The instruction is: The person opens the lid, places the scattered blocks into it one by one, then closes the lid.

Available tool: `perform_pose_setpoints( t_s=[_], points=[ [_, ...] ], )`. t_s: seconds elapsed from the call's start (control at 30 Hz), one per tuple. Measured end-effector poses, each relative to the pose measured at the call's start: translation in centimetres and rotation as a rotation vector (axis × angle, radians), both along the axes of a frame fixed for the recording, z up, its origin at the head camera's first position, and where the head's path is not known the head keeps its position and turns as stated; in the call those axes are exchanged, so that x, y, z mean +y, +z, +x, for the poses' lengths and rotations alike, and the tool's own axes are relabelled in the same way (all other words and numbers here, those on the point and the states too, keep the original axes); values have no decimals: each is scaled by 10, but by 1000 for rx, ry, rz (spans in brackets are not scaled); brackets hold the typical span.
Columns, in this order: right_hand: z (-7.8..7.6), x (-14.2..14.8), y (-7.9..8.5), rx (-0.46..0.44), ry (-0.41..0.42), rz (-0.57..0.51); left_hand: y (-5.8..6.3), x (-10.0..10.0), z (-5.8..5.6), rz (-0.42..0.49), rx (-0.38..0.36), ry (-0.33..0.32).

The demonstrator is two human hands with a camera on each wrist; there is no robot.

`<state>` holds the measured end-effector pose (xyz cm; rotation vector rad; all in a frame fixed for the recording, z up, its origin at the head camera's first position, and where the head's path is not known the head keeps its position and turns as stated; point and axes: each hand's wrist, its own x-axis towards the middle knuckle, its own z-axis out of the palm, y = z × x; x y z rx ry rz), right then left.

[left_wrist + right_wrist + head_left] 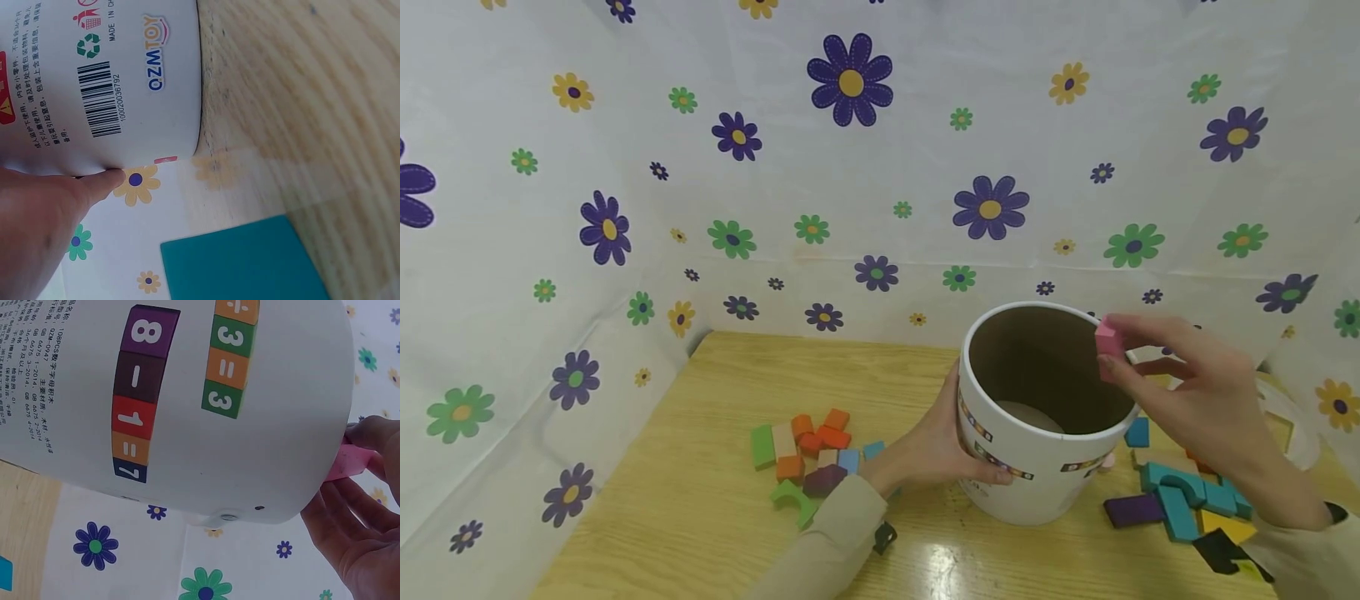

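Note:
A white toy bucket [1030, 492] with printed number strips stands on the table, its mouth tipped toward the head camera. My left hand [928, 446] grips its left side, the thumb across the front and the other fingers hidden. Between thumb and fingers, my right hand [1202, 383] pinches a pink block [1107, 340] at the right of the bucket's rim. The right wrist view shows the pink block [350, 461] partly covered by fingers, beside the printed wall. Inside the bucket, the visible part of the floor looks pale and bare.
Left of the bucket lie orange, green, blue and purple blocks [790, 467]. To its right are teal blocks [1180, 508], a purple block [1133, 510] and a yellow one [1225, 527]. A round white lid-like piece [1303, 429] lies behind the right forearm. Flowered cloth [910, 158] surrounds the table.

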<state>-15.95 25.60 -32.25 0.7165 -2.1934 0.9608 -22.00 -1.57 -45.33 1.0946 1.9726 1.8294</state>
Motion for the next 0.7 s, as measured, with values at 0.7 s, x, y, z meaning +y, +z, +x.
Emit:
perform_pose_setpoints(
  t_s=[0.7],
  points=[
    [-2, 3, -4, 61, -48, -8, 0, 1, 0, -34, 21, 45]
  ],
)
